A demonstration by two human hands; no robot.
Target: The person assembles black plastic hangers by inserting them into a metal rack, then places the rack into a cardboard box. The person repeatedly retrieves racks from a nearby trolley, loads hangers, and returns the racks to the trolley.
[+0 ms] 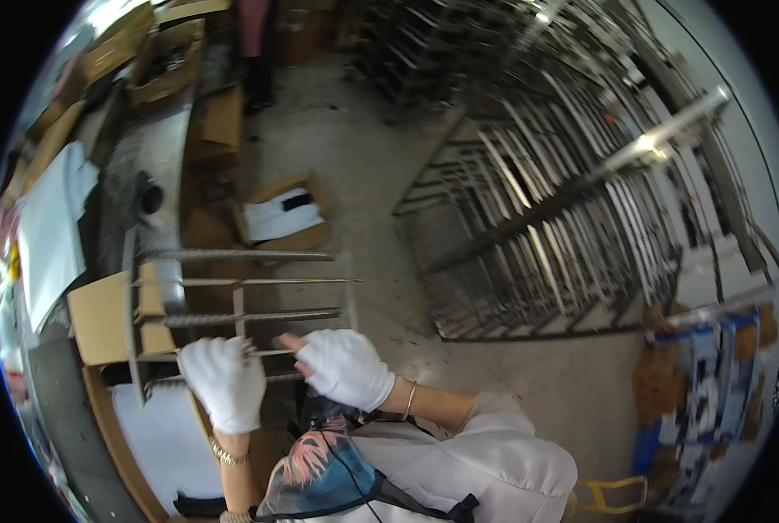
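A metal rack (233, 318) of parallel bars, some of them with a ridged or beaded look, stretches out in front of my body. My left hand (224, 383), in a white glove with bare fingertips showing, is closed at one of its nearer bars. Close by on the right, my right hand (346, 368) wears a white glove too. Its bare thumb and fingers are bent around the same bar. The gloves hide part of the bar, and whether a small piece sits between the fingertips cannot be made out.
An open cardboard box (172, 488) with white sheeting stands at lower left. Another box (315, 231) lies on the floor ahead. A long workbench (159, 144) runs along the left. Large metal racks (529, 218) fill the right. A person (257, 52) stands far ahead.
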